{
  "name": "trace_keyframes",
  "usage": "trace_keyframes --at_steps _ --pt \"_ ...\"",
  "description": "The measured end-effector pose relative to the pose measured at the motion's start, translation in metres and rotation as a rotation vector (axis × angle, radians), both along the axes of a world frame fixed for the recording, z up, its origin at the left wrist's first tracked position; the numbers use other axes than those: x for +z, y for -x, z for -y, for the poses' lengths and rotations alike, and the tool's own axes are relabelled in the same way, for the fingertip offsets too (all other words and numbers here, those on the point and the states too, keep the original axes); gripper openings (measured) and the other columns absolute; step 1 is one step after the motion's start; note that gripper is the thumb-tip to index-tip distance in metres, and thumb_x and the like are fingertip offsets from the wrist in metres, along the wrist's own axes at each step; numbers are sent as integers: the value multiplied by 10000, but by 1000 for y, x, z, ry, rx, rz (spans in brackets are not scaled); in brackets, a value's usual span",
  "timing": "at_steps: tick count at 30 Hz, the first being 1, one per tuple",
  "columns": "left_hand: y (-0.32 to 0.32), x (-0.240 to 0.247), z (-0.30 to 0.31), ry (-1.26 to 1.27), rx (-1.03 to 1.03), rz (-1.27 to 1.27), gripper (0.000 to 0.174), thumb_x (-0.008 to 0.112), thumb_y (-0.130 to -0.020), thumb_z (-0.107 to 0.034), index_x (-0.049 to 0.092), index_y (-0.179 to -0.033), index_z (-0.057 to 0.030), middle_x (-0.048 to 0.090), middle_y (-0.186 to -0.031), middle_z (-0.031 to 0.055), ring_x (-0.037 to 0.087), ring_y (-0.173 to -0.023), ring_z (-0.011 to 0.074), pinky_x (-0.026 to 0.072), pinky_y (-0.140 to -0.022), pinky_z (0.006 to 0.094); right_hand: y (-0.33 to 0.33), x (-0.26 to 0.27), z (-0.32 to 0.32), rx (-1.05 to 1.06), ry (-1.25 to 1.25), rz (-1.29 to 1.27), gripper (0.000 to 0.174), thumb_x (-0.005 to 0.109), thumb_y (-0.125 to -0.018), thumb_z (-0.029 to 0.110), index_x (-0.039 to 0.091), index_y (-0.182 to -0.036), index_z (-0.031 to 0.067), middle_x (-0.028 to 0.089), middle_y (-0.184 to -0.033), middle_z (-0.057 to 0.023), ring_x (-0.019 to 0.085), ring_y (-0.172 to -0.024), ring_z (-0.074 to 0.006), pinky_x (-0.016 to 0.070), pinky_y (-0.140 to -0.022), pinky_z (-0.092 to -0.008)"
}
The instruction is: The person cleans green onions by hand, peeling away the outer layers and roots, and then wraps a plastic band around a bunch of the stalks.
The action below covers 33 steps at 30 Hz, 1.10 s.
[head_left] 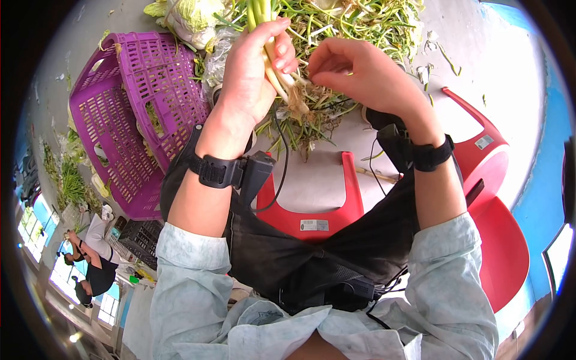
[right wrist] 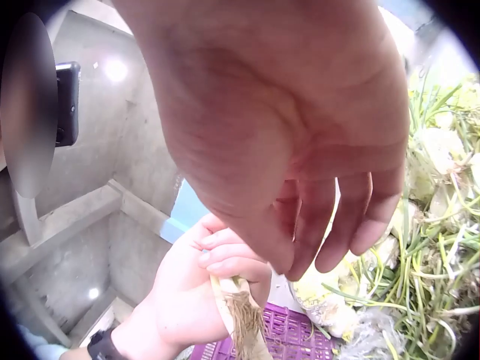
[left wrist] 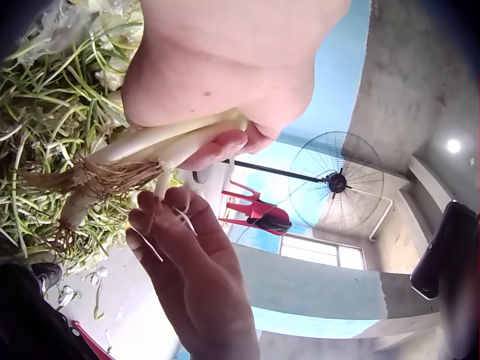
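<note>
A small bunch of scallions [head_left: 278,83] is gripped in my left hand [head_left: 249,69], green stems pointing away and brown, stringy roots [left wrist: 124,176] toward me. Close beside the root end is my right hand [head_left: 366,72], thumb and fingers bent together. In the left wrist view, the right hand's fingertips [left wrist: 142,217] pinch a thin whitish strip of scallion [left wrist: 163,181] by the white stalks, with fine pale strands dangling. The right wrist view has the roots hanging below the left hand. Behind both hands lies a heap of loose scallions and trimmings [head_left: 336,24].
A purple plastic crate [head_left: 138,108] lies tipped at the left, near a leafy cabbage [head_left: 192,24] and clear plastic. Red stools [head_left: 354,210] stand before me and to the right. Scraps litter the pale floor. Other people [head_left: 99,264] are at far left. A fan [left wrist: 337,182] stands behind.
</note>
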State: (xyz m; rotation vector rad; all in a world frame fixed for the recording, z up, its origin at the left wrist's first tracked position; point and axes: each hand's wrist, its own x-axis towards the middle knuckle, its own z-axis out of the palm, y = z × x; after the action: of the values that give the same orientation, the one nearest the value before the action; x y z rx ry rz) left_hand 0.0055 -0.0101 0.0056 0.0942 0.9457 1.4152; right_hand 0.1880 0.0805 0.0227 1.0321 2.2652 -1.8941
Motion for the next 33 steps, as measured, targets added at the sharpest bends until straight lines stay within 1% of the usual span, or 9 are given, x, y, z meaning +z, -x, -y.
trace_keyframes --at_steps 12,18,19,21,24,25,28,30,33 --pt "-2 9 0 30 -61 -135 356 611 -1025 -193 592 -1320 6 341 -568 -109 318 -493 15 300 -527 211 -2 -10 -10 -221 -165 -84 141 651 -975 41 695 -1101 -6 744 -1028 -41 693 -964 -99 545 -894 -254" --pt "-5 2 -1 82 -38 -127 367 613 -1030 -222 623 -1310 15 366 -576 -94 352 -526 32 327 -556 225 -9 -16 -14 -189 -214 -12 164 682 -971 96 698 -1108 6 740 -1002 -30 690 -934 -92 546 -851 -249" --pt "3 -4 2 -35 -95 -73 367 613 -1036 -247 635 -1301 5 550 -687 -63 478 -610 48 385 -607 218 -9 -18 -13 -188 -233 9 169 686 -971 105 698 -1108 7 738 -994 -27 689 -931 -91 546 -849 -250" --pt "-2 0 3 63 -37 -85 262 589 -1042 -229 668 -1152 -5 575 -713 -16 521 -642 104 421 -622 256 -10 -28 -10 -200 -303 40 189 693 -969 146 699 -1099 9 732 -962 -18 679 -900 -88 542 -826 -261" --pt "-4 8 3 100 25 -77 286 585 -1049 -235 673 -1171 8 551 -693 -4 521 -624 126 429 -601 269 -13 -56 -5 -176 -287 104 249 706 -898 215 734 -1063 31 766 -951 -90 735 -879 -191 570 -838 -321" --pt "-2 9 4 93 37 -76 285 584 -1049 -233 668 -1174 9 548 -691 -4 521 -624 126 430 -601 270 -12 -59 0 -128 -306 154 219 705 -941 197 704 -1084 31 729 -905 -41 651 -825 -99 533 -787 -284" --pt "2 13 8 75 43 -73 290 576 -1051 -233 650 -1181 16 542 -695 -5 526 -627 127 433 -603 275 -18 -100 12 -10 -354 275 248 685 -930 235 704 -1088 45 730 -879 -92 685 -811 -163 544 -789 -323" --pt "7 12 11 45 46 -54 285 573 -1051 -233 650 -1170 14 545 -699 -5 531 -631 127 436 -604 276 -24 -128 24 81 -305 420 279 637 -881 277 732 -1053 79 766 -991 -137 732 -927 -341 569 -863 -420" --pt "13 19 14 75 59 -29 263 585 -1041 -239 677 -1094 2 547 -702 0 539 -638 128 442 -605 277 -38 -172 39 230 -240 536 280 631 -863 274 738 -1042 86 757 -1022 -167 712 -987 -377 558 -898 -450"
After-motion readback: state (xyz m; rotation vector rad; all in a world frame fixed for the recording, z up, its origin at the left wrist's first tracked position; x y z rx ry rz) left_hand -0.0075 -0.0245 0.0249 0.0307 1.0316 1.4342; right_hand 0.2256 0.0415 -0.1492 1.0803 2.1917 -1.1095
